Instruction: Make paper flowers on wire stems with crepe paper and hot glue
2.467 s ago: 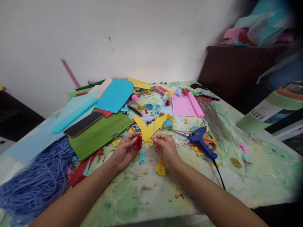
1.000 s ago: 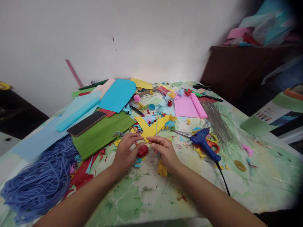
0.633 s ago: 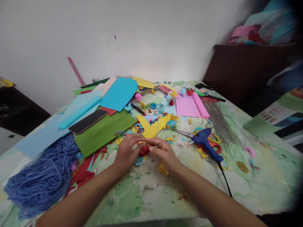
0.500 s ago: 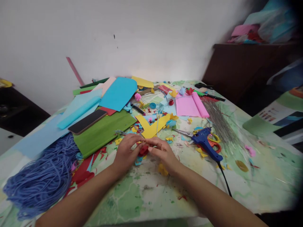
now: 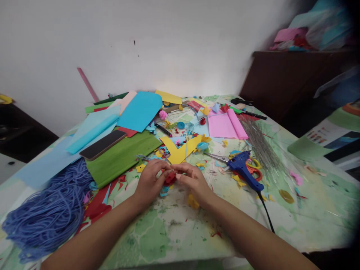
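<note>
Both hands meet low over the middle of the surface (image 5: 168, 232), nearer its front edge. The left hand (image 5: 150, 182) is curled narrow around a red flower (image 5: 170, 177) of paper, fingers on top and thumb beneath. The right hand (image 5: 194, 182) pinches the same flower from the other side with its fingertips. The flower sits between the two hands, just above the surface; much of it is hidden by the fingers.

Just behind the hands lies a yellow cutout (image 5: 181, 150), and a yellow scrap (image 5: 192, 202) lies beside the right wrist. To the right, a blue glue gun (image 5: 243, 172) lies across scissors (image 5: 253, 168), its cord running to the front edge. A bundle of wires (image 5: 258, 144) and a pink sheet (image 5: 225, 125) lie toward the far right corner. To the left, a phone (image 5: 102, 144) rests by a green sheet (image 5: 123, 155), and blue yarn (image 5: 47, 213) is heaped at the front left corner.
</note>
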A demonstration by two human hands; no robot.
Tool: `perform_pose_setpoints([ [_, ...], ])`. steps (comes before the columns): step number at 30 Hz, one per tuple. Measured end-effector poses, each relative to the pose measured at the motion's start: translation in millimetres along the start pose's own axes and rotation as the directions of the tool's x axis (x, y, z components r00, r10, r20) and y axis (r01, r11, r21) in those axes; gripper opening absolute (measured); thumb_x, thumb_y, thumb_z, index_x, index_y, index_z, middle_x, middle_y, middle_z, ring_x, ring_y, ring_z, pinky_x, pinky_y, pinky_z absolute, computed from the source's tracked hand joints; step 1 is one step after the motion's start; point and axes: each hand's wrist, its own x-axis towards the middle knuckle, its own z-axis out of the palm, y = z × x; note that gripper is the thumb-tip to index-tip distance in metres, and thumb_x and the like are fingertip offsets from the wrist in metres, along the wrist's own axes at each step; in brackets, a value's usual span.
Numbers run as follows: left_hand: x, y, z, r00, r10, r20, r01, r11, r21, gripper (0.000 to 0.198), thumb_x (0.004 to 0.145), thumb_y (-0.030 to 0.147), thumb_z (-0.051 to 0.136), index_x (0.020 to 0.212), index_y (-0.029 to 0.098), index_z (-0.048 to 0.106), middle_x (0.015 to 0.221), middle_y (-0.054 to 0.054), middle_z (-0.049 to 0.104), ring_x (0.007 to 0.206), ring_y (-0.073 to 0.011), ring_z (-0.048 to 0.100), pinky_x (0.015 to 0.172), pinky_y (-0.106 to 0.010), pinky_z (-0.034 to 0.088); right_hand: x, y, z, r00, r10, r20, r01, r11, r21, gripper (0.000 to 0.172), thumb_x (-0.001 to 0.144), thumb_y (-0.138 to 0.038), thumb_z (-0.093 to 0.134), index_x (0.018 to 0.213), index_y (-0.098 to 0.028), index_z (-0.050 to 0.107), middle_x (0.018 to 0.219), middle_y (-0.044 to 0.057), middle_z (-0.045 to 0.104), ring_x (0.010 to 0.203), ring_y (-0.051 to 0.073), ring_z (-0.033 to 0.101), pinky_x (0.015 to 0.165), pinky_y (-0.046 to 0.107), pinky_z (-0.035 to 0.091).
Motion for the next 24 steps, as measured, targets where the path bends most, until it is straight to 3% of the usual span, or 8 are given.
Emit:
perform_pose_setpoints([
  [7, 2, 3, -1.5, 0.996, -0.086, 0.010, 0.085, 0.996, 0.019, 0.009, 0.084, 0.024, 0.051, 0.078, 0.018, 0.055, 0.081, -0.003, 0.060, 0.080, -0.0166, 0.054, 0.076, -0.029, 0.041, 3, -8, -4, 0.987, 0.011, -0.157, -0.008, 1.000, 0.025, 0.028, 0.065, -0.023, 0.060, 0.091, -0.018, 0.069, 0.080, 0.003, 0.063, 0.070, 0.013, 0.054, 0.062, 0.025, 0.042],
  [11, 3, 1, -3.4, 0.988, -0.149, -0.044, 0.150, 0.988, 0.021, 0.013, 0.086, 0.027, 0.047, 0.079, 0.018, 0.052, 0.082, -0.003, 0.059, 0.080, -0.0159, 0.053, 0.075, -0.029, 0.040, 7, -5, -7, 0.971, -0.016, -0.239, 0.010, 1.000, -0.026, 0.018, 0.066, -0.028, 0.062, 0.080, -0.017, 0.065, 0.072, 0.001, 0.060, 0.063, 0.012, 0.050, 0.058, 0.024, 0.039],
  [14, 5, -1, -5.3, 0.978, -0.205, -0.047, 0.205, 0.979, -0.014, 0.018, 0.087, 0.029, 0.043, 0.078, 0.018, 0.054, 0.081, -0.003, 0.059, 0.078, -0.0158, 0.053, 0.073, -0.028, 0.040, 9, -1, -6, 0.975, -0.035, -0.219, -0.004, 0.985, -0.174, 0.011, 0.068, -0.027, 0.060, 0.069, -0.017, 0.060, 0.066, 0.000, 0.058, 0.060, 0.012, 0.048, 0.057, 0.024, 0.038],
  [19, 9, -11, -4.7, 0.955, -0.291, -0.047, 0.289, 0.956, -0.041, 0.022, 0.087, 0.031, 0.042, 0.078, 0.018, 0.057, 0.085, -0.004, 0.060, 0.082, -0.0181, 0.055, 0.076, -0.031, 0.042, 7, 7, -4, 0.984, -0.129, -0.125, 0.061, 0.894, -0.445, 0.007, 0.074, -0.022, 0.057, 0.070, -0.018, 0.061, 0.069, 0.000, 0.058, 0.064, 0.012, 0.050, 0.060, 0.024, 0.038],
  [24, 9, -23, 0.0, 0.967, -0.255, -0.009, 0.254, 0.963, 0.089, 0.019, 0.077, 0.022, 0.051, 0.094, 0.017, 0.058, 0.099, -0.007, 0.060, 0.096, -0.0212, 0.054, 0.086, -0.036, 0.041, 5, 3, -4, 0.978, -0.177, -0.112, 0.102, 0.868, -0.486, 0.010, 0.076, -0.023, 0.056, 0.070, -0.017, 0.061, 0.068, 0.000, 0.056, 0.065, 0.012, 0.050, 0.061, 0.024, 0.038],
])
